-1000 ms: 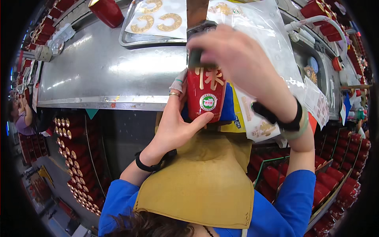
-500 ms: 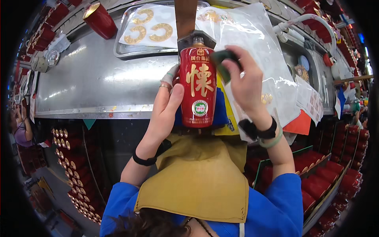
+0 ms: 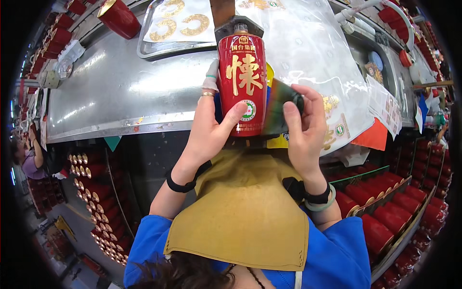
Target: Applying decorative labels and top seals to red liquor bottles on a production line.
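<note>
A glossy red bottle (image 3: 241, 72) with gold characters and a round green-and-white emblem lies with its neck away from me, against a dark angular holder (image 3: 250, 26). My left hand (image 3: 214, 120) is closed around its left side, thumb pressed on the front beside the emblem; one finger wears a whitish cover. In my right hand (image 3: 308, 123), a dark green flat scraper (image 3: 281, 108) is pinched between thumb and fingers. Its blurred edge is at the bottle's lower right side. Whether the scraper touches the bottle, I cannot tell.
Gold curved decals (image 3: 195, 24) on white sheets lie in a metal tray (image 3: 144, 48). Clear plastic sheeting (image 3: 317, 58) covers the bench at right, near a sink with a white tap pipe (image 3: 370, 5). A red container (image 3: 119, 19) stands far left. Racks of red bottles (image 3: 385, 207) flank me.
My right hand has moved down with the scraper, from the bottle's upper right to its lower right. The bottle sits higher in view, and my left thumb has come onto its front.
</note>
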Action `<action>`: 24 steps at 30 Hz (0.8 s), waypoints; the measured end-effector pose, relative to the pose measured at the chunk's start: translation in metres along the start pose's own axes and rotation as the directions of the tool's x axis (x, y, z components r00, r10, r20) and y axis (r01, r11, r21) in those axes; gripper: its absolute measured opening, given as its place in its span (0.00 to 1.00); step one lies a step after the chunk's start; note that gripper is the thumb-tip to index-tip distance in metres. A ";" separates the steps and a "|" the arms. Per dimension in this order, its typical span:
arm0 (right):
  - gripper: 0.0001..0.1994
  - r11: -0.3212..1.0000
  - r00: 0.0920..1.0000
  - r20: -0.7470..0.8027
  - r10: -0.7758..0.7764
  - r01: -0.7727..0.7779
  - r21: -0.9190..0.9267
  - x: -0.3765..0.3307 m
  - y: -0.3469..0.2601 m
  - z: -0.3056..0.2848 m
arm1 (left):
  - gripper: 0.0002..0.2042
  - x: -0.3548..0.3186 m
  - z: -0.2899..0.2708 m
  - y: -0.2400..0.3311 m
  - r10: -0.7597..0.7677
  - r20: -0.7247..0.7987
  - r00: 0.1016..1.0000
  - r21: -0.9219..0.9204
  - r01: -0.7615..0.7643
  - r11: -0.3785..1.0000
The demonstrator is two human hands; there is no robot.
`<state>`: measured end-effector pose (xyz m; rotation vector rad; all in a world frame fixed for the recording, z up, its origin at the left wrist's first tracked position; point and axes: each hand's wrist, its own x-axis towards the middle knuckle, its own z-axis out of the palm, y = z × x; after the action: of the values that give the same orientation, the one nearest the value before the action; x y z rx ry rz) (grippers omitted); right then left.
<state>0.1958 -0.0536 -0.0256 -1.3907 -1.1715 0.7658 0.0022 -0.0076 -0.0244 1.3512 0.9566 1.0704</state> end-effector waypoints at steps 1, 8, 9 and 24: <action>0.13 0.995 0.994 0.062 -0.089 0.085 0.058 0.000 -0.004 0.001 | 0.33 -0.002 -0.001 -0.001 0.023 0.034 0.999 0.145 -0.028 0.989; 0.13 0.993 0.997 -0.014 0.080 -0.081 -0.081 -0.001 0.001 -0.010 | 0.34 -0.012 -0.007 -0.008 -0.021 0.049 0.999 0.038 0.019 0.999; 0.14 0.999 0.998 -0.047 0.043 -0.044 -0.027 -0.002 0.004 -0.013 | 0.34 -0.013 -0.008 -0.008 0.015 0.100 0.995 0.211 -0.036 0.977; 0.14 0.988 0.990 0.087 -0.107 0.116 -0.101 -0.015 -0.013 0.007 | 0.43 -0.029 -0.008 -0.026 0.267 0.029 0.963 0.601 -0.231 0.765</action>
<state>0.1817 -0.0664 -0.0170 -1.3782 -1.3586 0.6952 -0.0118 -0.0319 -0.0524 2.0290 1.2505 1.0448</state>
